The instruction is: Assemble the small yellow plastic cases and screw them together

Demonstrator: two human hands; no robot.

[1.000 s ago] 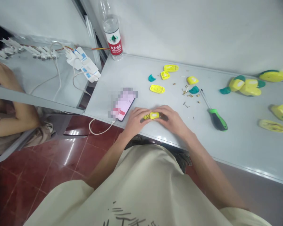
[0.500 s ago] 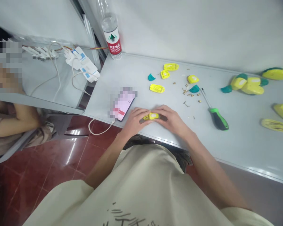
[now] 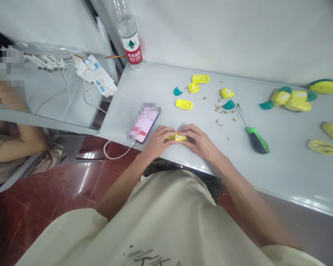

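Between my two hands, at the table's front edge, is a small yellow plastic piece (image 3: 180, 137) with a white patch on top. My left hand (image 3: 161, 140) pinches its left end, where small gold-coloured bits show. The fingers of my right hand (image 3: 195, 136) close on its right end. Beyond my hands lie a yellow shell half (image 3: 184, 104), a second yellow shell (image 3: 201, 79), a small yellow holed part (image 3: 194, 87) and a teal cap (image 3: 178, 91). A yellow block (image 3: 226, 93) and another teal cap (image 3: 228, 105) rest near scattered screws and brass bits (image 3: 218, 107).
A green-and-black screwdriver (image 3: 256, 140) lies on the right. Several yellow-and-teal pieces (image 3: 298, 101) sit farther right. A phone (image 3: 146, 123) with a cable is left of my hands; a water bottle (image 3: 131, 48) stands behind. At far left are a power strip (image 3: 100, 77) and another person's arm (image 3: 24, 138).
My hands stay together on the yellow piece at nearly the same spot, with only a slight shift of the fingers. The things on the table have not moved.
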